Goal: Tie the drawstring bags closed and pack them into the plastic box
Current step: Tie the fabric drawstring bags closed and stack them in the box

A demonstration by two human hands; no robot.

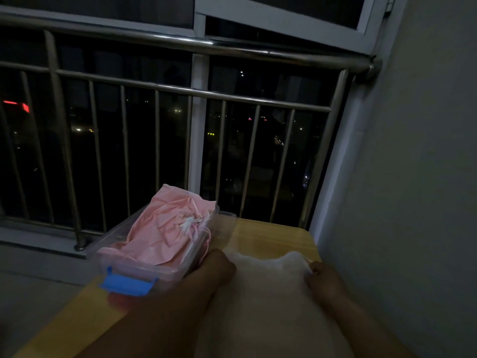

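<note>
A clear plastic box [113, 244] with a blue latch [126, 284] stands on the wooden table, filled with pink drawstring bags [165, 228] whose white cords are knotted on top. A white drawstring bag [268, 285] lies flat on the table right of the box. My left hand [214, 267] rests at the bag's upper left corner, beside the box's near right corner. My right hand [322, 277] pinches the bag's upper right corner, where a cord end shows. The dim light hides the fingers' detail.
The small wooden table [273, 233] stands against a grey wall on the right. A steel railing [196, 94] and a dark window lie just behind it. A transparent lid [224, 223] lies behind the box.
</note>
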